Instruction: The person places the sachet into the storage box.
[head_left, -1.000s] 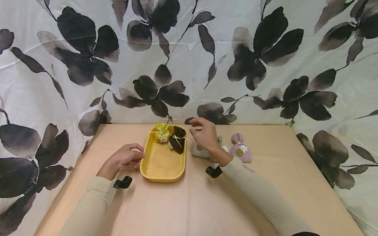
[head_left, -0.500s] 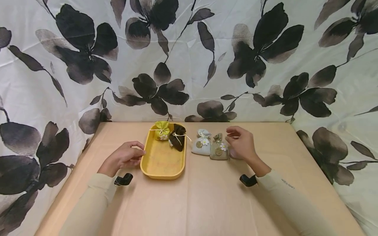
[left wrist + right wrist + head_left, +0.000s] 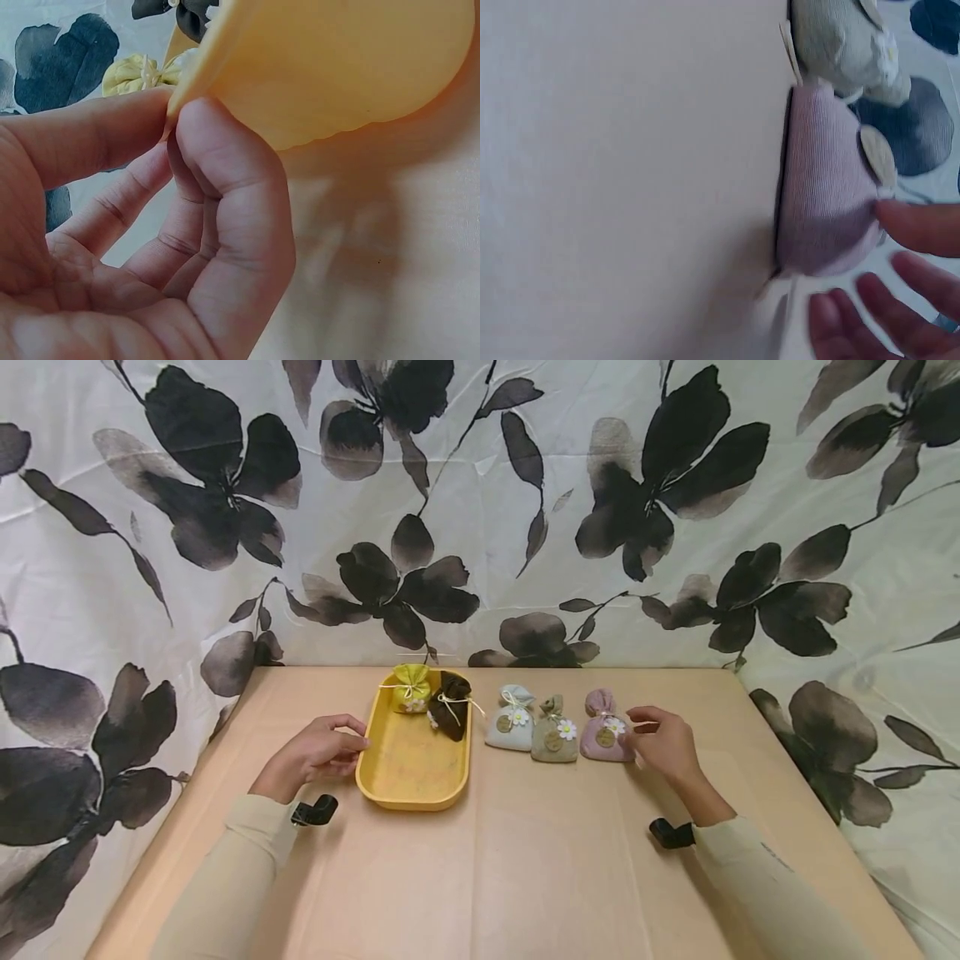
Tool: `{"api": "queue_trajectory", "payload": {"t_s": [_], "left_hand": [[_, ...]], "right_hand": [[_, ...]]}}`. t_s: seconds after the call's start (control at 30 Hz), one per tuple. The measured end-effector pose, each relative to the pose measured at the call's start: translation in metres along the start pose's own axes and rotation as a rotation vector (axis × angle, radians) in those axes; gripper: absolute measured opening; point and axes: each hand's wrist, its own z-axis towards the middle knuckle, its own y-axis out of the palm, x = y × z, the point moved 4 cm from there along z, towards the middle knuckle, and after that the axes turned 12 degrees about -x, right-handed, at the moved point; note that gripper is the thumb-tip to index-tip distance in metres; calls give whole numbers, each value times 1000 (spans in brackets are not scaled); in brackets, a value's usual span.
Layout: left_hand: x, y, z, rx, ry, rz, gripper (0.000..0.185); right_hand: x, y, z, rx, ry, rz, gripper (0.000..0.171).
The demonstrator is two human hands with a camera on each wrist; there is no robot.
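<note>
My left hand (image 3: 318, 756) pinches the left rim of a yellow tray (image 3: 412, 781) between thumb and fingers; the left wrist view shows this grip up close. Inside the tray, at its far end, lie a yellow-green drawstring pouch (image 3: 412, 688) and a dark brown drawstring pouch (image 3: 448, 714). To the right of the tray, a pale blue-grey pouch (image 3: 510, 722), an olive-beige pouch (image 3: 553, 739) and a pink pouch (image 3: 604, 727) stand in a row. Beside the pink pouch is my right hand (image 3: 667, 743), its fingers loosely bent and apart, with the thumb by the pouch's side.
A light wooden table (image 3: 487, 877) carries everything, and its far edge meets a hanging white cloth (image 3: 525, 527) with dark flowers. Black wrist cameras (image 3: 315, 811) sit on both wrists.
My right hand has travelled right, from over the blue-grey and olive pouches to the right side of the pink one, uncovering all three. My left hand stays at the tray's rim.
</note>
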Motion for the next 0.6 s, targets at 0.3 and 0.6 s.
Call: {"api": "queue_trajectory", "payload": {"t_s": [0.3,0.6], "left_hand": [[-2,-1,-4,-3,-17,-8,35],[-1,0,-6,-43,16,-14,29]], "right_hand": [[13,7,0,-149,76,71,54],[18,9,-1,-99,106,61,44]]}}
